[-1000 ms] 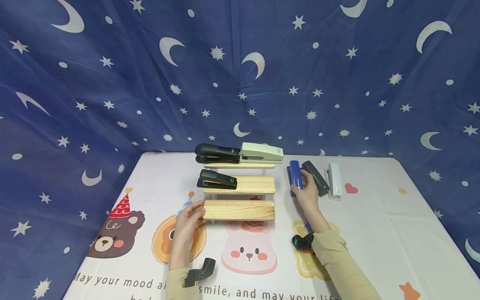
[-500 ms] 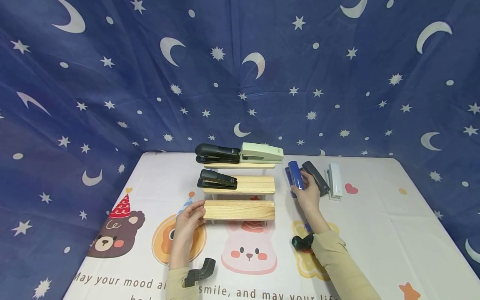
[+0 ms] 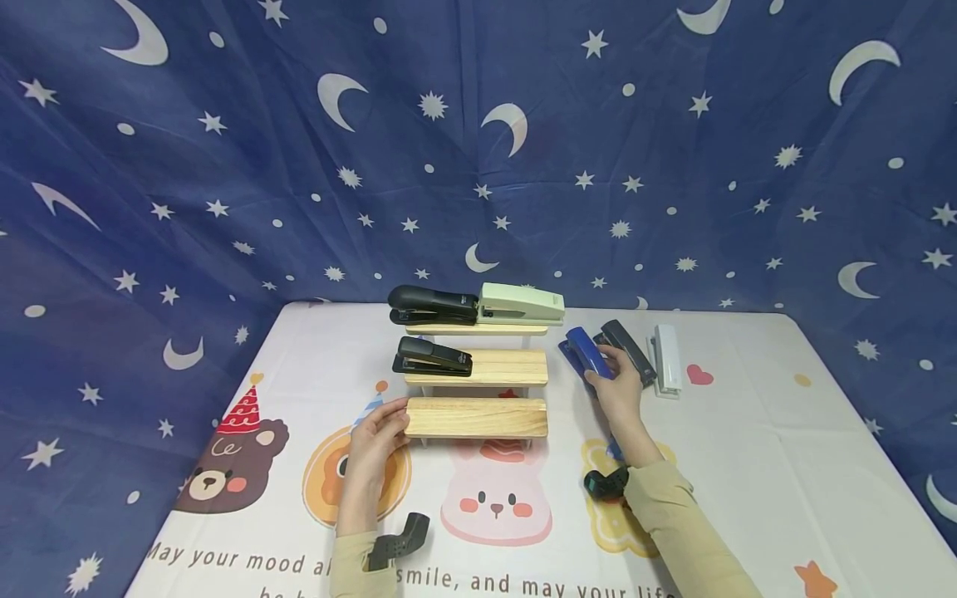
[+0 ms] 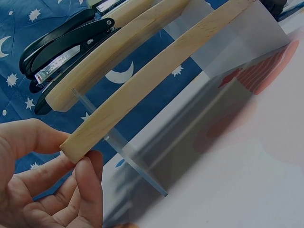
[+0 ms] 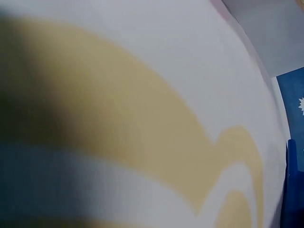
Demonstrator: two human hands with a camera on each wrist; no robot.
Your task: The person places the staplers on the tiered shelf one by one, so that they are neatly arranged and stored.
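With its thumb and fingers, my left hand [image 3: 376,438] pinches the left end of the lowest board of a three-tier wooden display stand [image 3: 478,419]; the left wrist view shows this hold on the board's end [image 4: 78,146] closely. To the right of the stand, my right hand [image 3: 620,392] grips a blue stapler [image 3: 587,352] from its right side. The stapler is tilted, its far end angled left toward the stand. Only a blue edge of the stapler [image 5: 291,190] shows at the border of the right wrist view.
Right of the blue stapler lie a dark grey stapler [image 3: 628,352] and a white stapler [image 3: 668,359]. On the stand's top tier are a black stapler [image 3: 434,304] and a pale green one [image 3: 521,304]. A smaller black stapler [image 3: 432,357] sits on the middle tier's left.
The blue stapler has turned from nearly straight to slanted, its far end swinging left, as my right hand shifts slightly. My left hand has stayed at the board.
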